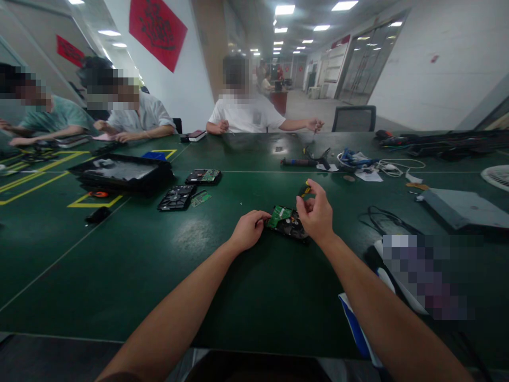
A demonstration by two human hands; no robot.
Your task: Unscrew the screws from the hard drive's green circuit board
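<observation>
In front of me on the green table lies a hard drive [293,229] with its underside up. A green circuit board [280,213] covers its left part. My left hand [249,229] grips the drive's left edge with thumb and fingers closed. Above the drive's right side, my right hand [317,212] pinches the black and yellow handle of a screwdriver [304,189], held upright. The screwdriver's shaft is hidden behind the fingers, so I cannot tell whether its tip touches the drive.
Two more hard drives [177,197] [203,176] and a loose circuit board [200,198] lie left, near a black tray [121,172]. Right are a grey metal box [465,207], black cables [382,218] and a blurred item [425,276]. Co-workers [248,114] sit opposite.
</observation>
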